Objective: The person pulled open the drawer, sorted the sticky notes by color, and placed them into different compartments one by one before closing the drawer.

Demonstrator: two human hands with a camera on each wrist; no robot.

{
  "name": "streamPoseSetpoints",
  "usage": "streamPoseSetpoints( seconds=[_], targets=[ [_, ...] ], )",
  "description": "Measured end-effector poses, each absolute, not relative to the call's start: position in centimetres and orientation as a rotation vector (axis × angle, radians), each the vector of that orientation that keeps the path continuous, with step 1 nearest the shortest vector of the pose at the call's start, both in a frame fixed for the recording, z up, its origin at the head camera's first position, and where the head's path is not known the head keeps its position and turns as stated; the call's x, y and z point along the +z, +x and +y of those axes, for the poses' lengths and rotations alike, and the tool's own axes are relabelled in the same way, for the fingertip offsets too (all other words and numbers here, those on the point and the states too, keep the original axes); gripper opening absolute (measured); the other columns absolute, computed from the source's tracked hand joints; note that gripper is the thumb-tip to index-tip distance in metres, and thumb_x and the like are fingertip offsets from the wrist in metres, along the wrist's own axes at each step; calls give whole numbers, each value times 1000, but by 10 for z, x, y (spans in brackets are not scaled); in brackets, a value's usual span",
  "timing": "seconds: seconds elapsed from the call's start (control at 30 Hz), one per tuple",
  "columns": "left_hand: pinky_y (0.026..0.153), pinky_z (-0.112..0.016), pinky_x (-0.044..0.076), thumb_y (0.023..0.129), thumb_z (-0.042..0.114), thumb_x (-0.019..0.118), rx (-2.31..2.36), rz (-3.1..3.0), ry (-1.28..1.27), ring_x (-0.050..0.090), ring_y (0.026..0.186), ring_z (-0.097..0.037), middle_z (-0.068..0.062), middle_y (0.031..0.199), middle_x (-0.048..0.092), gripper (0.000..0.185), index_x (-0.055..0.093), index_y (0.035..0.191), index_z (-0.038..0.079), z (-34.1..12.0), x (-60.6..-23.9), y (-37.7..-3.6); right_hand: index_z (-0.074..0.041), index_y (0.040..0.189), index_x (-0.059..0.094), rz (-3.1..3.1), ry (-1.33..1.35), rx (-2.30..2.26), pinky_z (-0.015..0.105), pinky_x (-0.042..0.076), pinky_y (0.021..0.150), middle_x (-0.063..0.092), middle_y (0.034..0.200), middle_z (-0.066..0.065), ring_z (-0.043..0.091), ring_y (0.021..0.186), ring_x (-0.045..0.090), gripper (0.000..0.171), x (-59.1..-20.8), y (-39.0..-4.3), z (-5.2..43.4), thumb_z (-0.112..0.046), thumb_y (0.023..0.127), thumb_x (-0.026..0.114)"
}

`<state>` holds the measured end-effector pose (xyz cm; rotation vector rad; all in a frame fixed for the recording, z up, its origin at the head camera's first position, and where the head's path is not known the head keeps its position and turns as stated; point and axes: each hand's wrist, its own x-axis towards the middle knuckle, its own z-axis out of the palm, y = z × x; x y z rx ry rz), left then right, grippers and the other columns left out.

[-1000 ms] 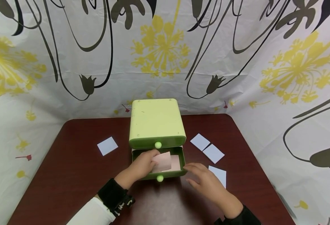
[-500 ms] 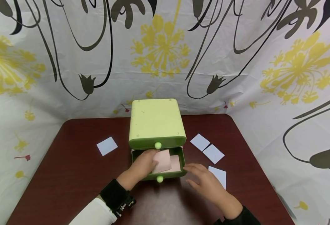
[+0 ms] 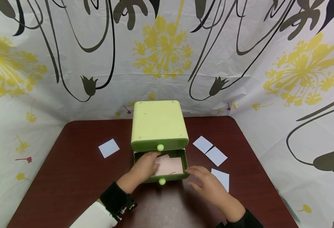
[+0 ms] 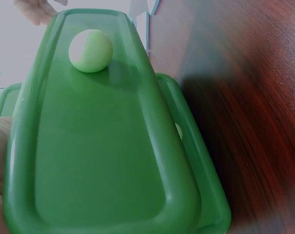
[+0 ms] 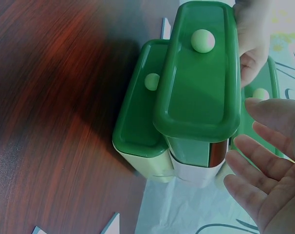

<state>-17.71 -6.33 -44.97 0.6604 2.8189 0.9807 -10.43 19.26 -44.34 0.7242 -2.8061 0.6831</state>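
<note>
The pink paper (image 3: 171, 165) lies flat in the open green drawer (image 3: 184, 158), partly hidden by the left hand (image 3: 144, 167). That hand's fingers rest on it; whether they pinch cannot be seen. The right hand (image 3: 207, 183) lies open beside the drawer, covering part of a white card (image 3: 222, 177).

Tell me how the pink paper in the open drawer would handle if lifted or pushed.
The pink paper is a thin sheet lying flat in the open drawer, so it is probably very light and floppy. Pushed by the left hand resting on it, it would likely slide or buckle against the drawer wall. It looks unlikely to roll or tip.
</note>
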Motion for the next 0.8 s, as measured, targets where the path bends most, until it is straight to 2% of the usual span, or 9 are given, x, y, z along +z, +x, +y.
streamPoseSetpoints(
  seconds=[0.23,0.4,0.6,0.8],
  targets=[
    [91,-44,51,91,10,67,1051,2830,541,58,114,-31,-17,127,59,41,57,129,-1,-83,-447,-169,-8,117,66,-2780,746,683,39,54,86,63,118,5,23,111,60,44,-446,-104,192,-8,76,81],
    [96,-46,48,91,13,67,1151,2827,416,56,119,-30,-13,126,61,39,58,128,1,-103,-441,-160,-9,116,67,-2754,763,679,39,54,85,64,116,4,21,108,61,44,-448,-104,190,-6,74,81],
    [95,-49,48,89,11,69,1185,2883,350,57,115,-32,-15,121,62,40,59,126,-1,-130,-433,-153,-8,116,67,-2724,790,687,39,54,85,64,115,3,21,107,61,44,-449,-103,187,-5,74,81],
    [96,-52,46,93,13,65,1167,2898,276,54,118,-36,-19,123,61,39,56,127,-2,-159,-428,-164,-8,113,68,-2657,807,688,37,55,83,64,115,1,19,107,60,43,-448,-102,185,-5,72,82]
  ],
)
